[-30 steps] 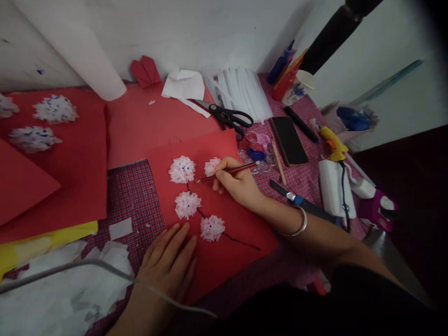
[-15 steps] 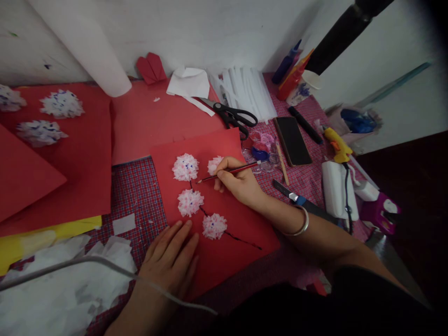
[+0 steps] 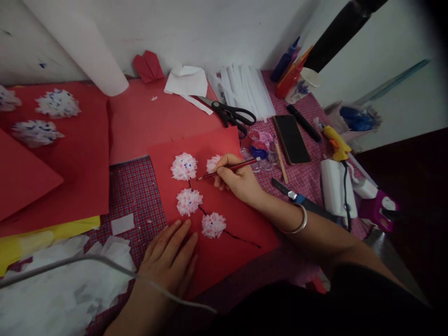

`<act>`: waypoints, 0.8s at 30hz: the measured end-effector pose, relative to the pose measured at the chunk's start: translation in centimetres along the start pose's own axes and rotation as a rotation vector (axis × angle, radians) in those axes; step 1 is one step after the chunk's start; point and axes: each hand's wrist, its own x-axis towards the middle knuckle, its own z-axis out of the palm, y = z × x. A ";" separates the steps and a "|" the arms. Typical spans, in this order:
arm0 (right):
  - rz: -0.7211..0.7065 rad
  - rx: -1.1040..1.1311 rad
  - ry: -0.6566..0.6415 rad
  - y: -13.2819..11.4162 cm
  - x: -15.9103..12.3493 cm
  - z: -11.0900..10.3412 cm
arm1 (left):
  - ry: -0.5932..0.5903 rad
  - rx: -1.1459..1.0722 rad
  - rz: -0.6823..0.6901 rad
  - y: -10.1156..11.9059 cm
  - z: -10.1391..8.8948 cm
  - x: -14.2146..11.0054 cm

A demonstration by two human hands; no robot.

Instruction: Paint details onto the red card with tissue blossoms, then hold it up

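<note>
My right hand (image 3: 238, 179) is closed around a dark red pencil (image 3: 210, 175), its tip at the red paper (image 3: 224, 261) between the upper flowers. Whether the tip touches the sheet I cannot tell. Flat on the sheet's lower left edge lies my left hand (image 3: 171, 256), fingers spread. Several white-pink ruffled paper flowers are on the sheet: an upper-left flower (image 3: 184, 166), a middle flower (image 3: 189, 202), a lower flower (image 3: 213, 225), and one partly hidden behind my right fingers. A dark line (image 3: 241, 239) runs from the lower flower toward the lower right, with short dark pieces linking the others.
Black scissors (image 3: 233, 114), a paint palette (image 3: 261, 147), a wooden stick (image 3: 281, 162), a phone (image 3: 291, 139) and a cutter knife (image 3: 285, 189) lie beyond the right hand. A grey cable (image 3: 101, 259) crosses above the left wrist. White paper pieces (image 3: 52, 298) lie at left.
The view has shifted slightly. Both hands keep nearly the same places, and the pencil tip has moved a little up and right relative to the dark line by the upper flower.
</note>
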 end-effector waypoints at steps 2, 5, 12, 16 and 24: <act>0.003 -0.007 -0.008 0.0 0.0 0.0 | 0.004 -0.002 -0.004 0.0 0.0 0.0; 0.006 -0.027 0.016 0.0 0.0 0.0 | 0.013 -0.005 -0.017 0.1 0.1 0.0; -0.004 -0.041 0.022 -0.1 -0.1 0.0 | 0.017 -0.012 -0.021 0.1 0.2 0.0; 0.002 -0.002 0.093 -0.1 0.1 -0.5 | 0.004 -0.001 -0.013 0.0 0.0 0.0; 0.022 0.091 0.015 -0.3 0.1 -0.7 | 0.036 -0.017 -0.051 0.2 0.2 -0.1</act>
